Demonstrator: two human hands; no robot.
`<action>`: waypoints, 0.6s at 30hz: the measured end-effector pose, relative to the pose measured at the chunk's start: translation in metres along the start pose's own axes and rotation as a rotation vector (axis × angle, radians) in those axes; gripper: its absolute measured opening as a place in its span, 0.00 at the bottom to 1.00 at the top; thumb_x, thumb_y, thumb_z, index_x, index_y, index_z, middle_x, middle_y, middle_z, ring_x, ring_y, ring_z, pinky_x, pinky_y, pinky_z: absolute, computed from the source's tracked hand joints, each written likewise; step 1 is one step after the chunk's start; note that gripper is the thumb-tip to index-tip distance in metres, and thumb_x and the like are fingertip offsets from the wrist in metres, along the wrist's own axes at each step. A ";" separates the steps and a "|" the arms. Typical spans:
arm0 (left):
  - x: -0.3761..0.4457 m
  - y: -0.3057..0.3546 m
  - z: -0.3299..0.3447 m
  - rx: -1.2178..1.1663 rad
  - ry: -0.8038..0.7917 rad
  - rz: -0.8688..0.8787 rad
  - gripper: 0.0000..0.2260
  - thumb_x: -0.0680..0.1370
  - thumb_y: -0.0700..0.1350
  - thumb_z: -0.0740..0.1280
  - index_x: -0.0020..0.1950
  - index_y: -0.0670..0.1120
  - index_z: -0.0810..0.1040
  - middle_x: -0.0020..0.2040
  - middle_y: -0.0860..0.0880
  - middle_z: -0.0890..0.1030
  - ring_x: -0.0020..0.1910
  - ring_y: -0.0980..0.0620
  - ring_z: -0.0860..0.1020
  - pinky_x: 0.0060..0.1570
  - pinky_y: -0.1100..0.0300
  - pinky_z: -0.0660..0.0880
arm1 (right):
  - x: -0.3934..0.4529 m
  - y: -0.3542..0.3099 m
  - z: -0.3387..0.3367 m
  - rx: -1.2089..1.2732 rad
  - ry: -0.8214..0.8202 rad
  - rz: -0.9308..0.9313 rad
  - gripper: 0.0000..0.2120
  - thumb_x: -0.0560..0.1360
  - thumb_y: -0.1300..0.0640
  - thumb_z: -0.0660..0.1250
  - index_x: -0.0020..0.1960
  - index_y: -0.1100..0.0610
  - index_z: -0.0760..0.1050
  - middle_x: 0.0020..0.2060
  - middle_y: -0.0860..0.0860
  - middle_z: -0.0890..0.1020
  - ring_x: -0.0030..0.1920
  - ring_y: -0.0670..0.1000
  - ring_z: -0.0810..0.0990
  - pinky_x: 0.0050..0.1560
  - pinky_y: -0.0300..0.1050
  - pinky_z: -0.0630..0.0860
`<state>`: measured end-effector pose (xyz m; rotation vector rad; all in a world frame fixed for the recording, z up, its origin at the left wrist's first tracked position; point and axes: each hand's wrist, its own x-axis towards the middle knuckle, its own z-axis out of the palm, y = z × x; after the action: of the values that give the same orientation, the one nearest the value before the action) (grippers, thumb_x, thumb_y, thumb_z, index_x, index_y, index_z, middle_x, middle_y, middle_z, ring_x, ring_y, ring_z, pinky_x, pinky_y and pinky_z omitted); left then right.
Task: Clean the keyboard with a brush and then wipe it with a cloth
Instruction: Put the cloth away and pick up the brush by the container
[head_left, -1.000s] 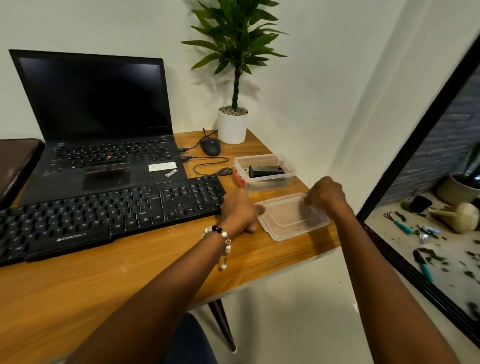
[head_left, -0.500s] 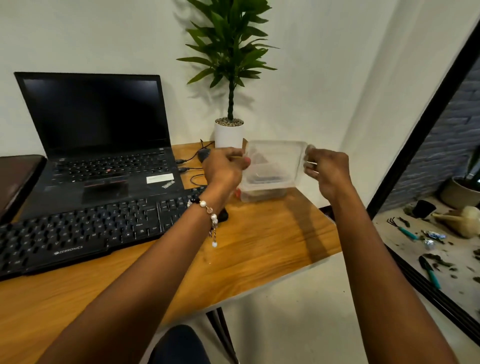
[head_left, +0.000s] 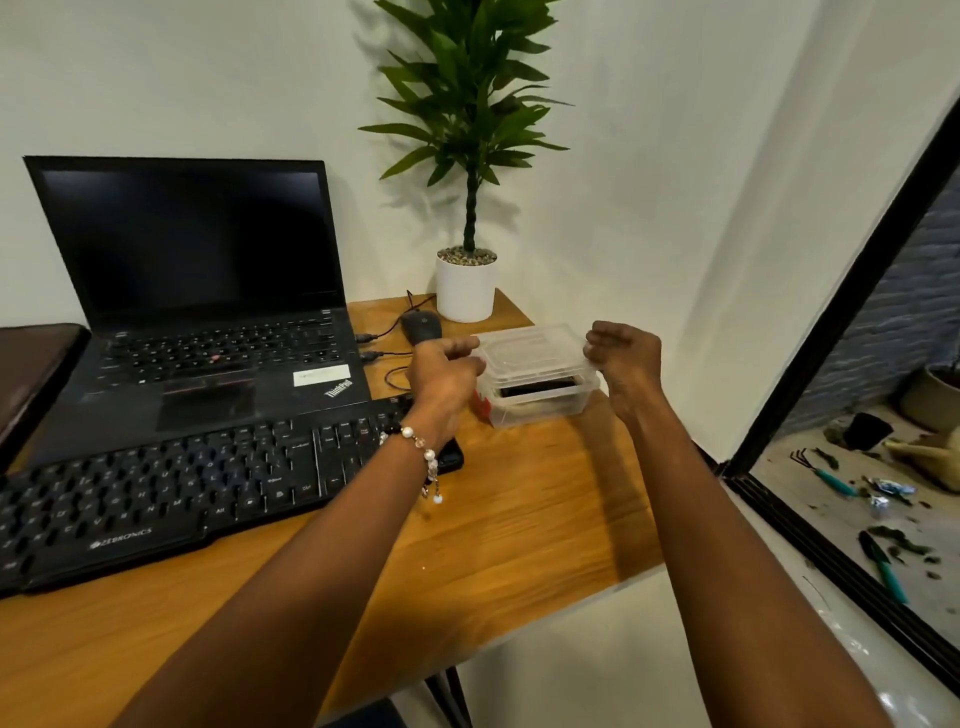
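our left hand (head_left: 445, 370) has its fingers (head_left: 462, 344) curled around the left edge of a clear plastic lid (head_left: 530, 349), and our right hand (head_left: 626, 358) pinches the lid's right edge, so both are grasping it. the lid hangs just above, perhaps touching, an open clear container (head_left: 540, 397) that sits on the desk (head_left: 519, 519) near its right rear part; we cannot tell whether it has seated. inside the container a dark object shows through the wall, too blurred to name, and we see no brush or cloth plainly.

the task's thing, the black keyboard (head_left: 171, 488), lies flat on the desk to the left of our hands, in front of an open laptop (head_left: 208, 312), its right end under our left wrist. we judge it light but long, stiff in the frame with loose-feeling keycaps, so it is best steadied by its plain front edge or end rather than by the keys; a brush should run along the rows without much pressure. the lid looks thin and springy, likely to flex or slip if pinched at one corner, so the two-edge hold suits it.

further out, a mouse (head_left: 422, 328) and its cable sit behind the container, and a potted plant (head_left: 466, 283) stands in the desk's rear corner.
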<state>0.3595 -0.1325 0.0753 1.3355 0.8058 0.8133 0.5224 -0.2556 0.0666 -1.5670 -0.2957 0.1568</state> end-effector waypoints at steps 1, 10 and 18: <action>0.000 -0.004 0.002 0.007 0.004 -0.016 0.12 0.73 0.32 0.71 0.55 0.43 0.81 0.53 0.49 0.80 0.51 0.51 0.78 0.39 0.67 0.76 | 0.001 0.004 -0.001 -0.065 -0.012 -0.013 0.18 0.69 0.73 0.71 0.57 0.61 0.79 0.51 0.56 0.83 0.53 0.54 0.82 0.59 0.50 0.77; 0.008 -0.019 0.011 0.102 0.048 -0.030 0.15 0.69 0.36 0.76 0.54 0.44 0.80 0.55 0.47 0.78 0.52 0.50 0.77 0.49 0.57 0.79 | 0.004 0.016 0.000 -0.231 -0.060 -0.066 0.18 0.70 0.70 0.71 0.59 0.61 0.78 0.54 0.55 0.82 0.55 0.54 0.80 0.62 0.49 0.76; 0.009 -0.020 0.009 0.065 0.024 -0.138 0.20 0.69 0.36 0.76 0.60 0.43 0.78 0.56 0.47 0.79 0.49 0.50 0.79 0.29 0.66 0.76 | 0.007 0.017 -0.005 -0.052 -0.086 0.196 0.13 0.72 0.73 0.67 0.55 0.62 0.80 0.55 0.58 0.80 0.54 0.59 0.79 0.53 0.54 0.81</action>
<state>0.3725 -0.1307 0.0553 1.3135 0.9391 0.7013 0.5315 -0.2585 0.0501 -1.6422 -0.2142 0.3729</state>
